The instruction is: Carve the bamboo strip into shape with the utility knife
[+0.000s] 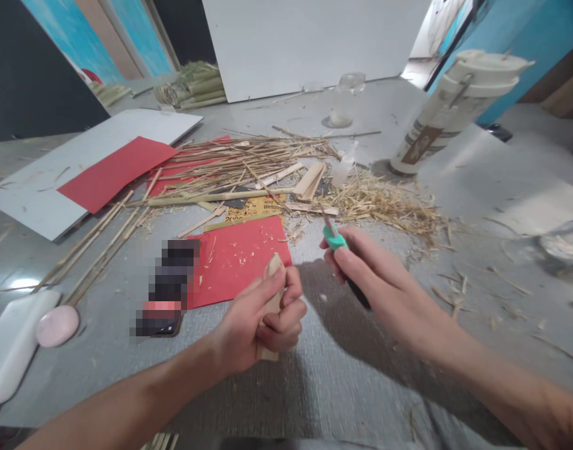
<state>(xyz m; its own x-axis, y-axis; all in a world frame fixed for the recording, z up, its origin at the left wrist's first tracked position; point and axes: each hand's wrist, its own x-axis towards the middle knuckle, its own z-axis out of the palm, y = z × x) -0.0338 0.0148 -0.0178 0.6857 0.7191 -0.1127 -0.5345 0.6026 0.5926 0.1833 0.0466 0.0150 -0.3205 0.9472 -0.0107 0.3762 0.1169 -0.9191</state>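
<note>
My left hand (270, 315) is closed around a pale flat strip of wood or bamboo (270, 304), whose rounded top end sticks up past the thumb and whose lower end shows under the fingers. To its right, my right hand (371, 262) grips a small knife (334, 237) with a green and dark handle, its short blade pointing up and away from me. The blade and the strip are apart. Beyond the left hand lies a red sheet (239, 256) sprinkled with pale shavings.
A blurred-out phone (167, 290) lies left of the red sheet. Behind are a bundle of dry stalks (249, 159), a heap of straw shavings (390, 203) and yellow sandpaper (256, 209). A tall white flask (450, 115) stands at right; a clear jar (345, 100) stands farther back.
</note>
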